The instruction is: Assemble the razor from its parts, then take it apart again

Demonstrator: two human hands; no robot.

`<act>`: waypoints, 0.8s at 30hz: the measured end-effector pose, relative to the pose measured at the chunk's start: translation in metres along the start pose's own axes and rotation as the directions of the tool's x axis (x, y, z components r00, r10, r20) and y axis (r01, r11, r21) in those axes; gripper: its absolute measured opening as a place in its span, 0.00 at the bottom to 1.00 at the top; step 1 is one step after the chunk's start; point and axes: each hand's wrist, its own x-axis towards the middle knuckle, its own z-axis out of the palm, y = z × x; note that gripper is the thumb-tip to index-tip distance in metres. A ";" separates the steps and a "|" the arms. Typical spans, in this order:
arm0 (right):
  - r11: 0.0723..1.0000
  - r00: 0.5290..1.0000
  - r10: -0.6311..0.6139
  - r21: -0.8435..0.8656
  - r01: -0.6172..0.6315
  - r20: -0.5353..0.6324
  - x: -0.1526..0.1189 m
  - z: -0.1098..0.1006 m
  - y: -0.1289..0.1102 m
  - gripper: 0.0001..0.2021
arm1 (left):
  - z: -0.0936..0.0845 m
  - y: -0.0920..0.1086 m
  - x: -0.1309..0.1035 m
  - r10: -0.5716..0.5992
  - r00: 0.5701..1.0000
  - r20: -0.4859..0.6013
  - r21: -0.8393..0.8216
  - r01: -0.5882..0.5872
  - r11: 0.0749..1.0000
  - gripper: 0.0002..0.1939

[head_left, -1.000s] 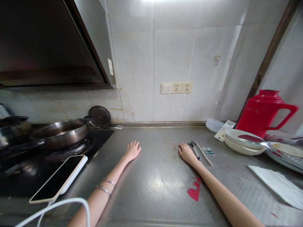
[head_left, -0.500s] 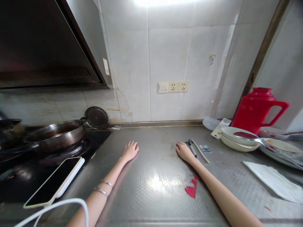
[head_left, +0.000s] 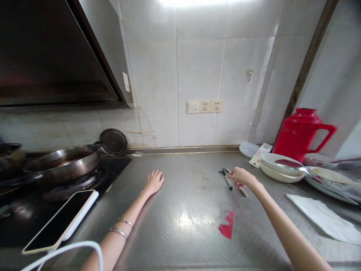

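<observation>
My left hand (head_left: 154, 181) lies flat on the metal counter (head_left: 180, 195), fingers slightly spread, holding nothing. Over the right part of the counter, my right hand (head_left: 239, 177) is bent down with its fingers drawn together above a thin pale stick (head_left: 243, 192); whether it grips the stick is too small to tell. Just left of its fingertips lies a razor-like tool (head_left: 228, 181) with a dark head and a light handle. The small packet seen earlier on the counter is hidden behind my right hand.
A pan (head_left: 67, 162) sits on the stove at left, a phone (head_left: 60, 220) with a white cable in front. To the right are stacked bowls (head_left: 282, 175), a red thermos (head_left: 296, 135) and a white cloth (head_left: 324, 216). A red patch (head_left: 227, 226) marks the counter.
My right hand has lifted off the counter beside the razor-like tool and moved right, over the pale stick, its fingers now pointing down. My left hand stays in place. The view has shifted slightly.
</observation>
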 end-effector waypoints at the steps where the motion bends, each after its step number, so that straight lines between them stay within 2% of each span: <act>1: 0.999 0.999 0.020 -0.026 -0.019 0.040 -0.003 -0.001 0.003 0.12 | 0.000 0.000 0.000 0.003 1.000 -0.002 0.001 -0.003 1.000 0.24; 6: 0.994 0.993 -0.007 -0.109 0.020 0.114 -0.010 0.003 0.008 0.18 | 0.000 -0.001 0.000 0.008 1.000 -0.008 0.004 -0.008 1.000 0.24; 18: 0.981 0.980 -0.004 -0.189 0.042 0.197 -0.004 0.024 0.005 0.17 | -0.002 0.003 -0.001 -0.002 1.000 0.013 0.025 0.002 1.000 0.24; 22: 0.978 0.990 -0.048 -0.197 0.074 0.135 -0.005 0.025 0.003 0.17 | -0.003 0.002 -0.002 -0.002 1.000 -0.012 0.022 0.002 1.000 0.22; 24: 0.978 0.996 -0.074 -0.190 0.083 0.052 -0.007 0.025 0.001 0.18 | -0.005 0.004 -0.003 0.062 0.995 -0.080 0.022 -0.060 0.998 0.19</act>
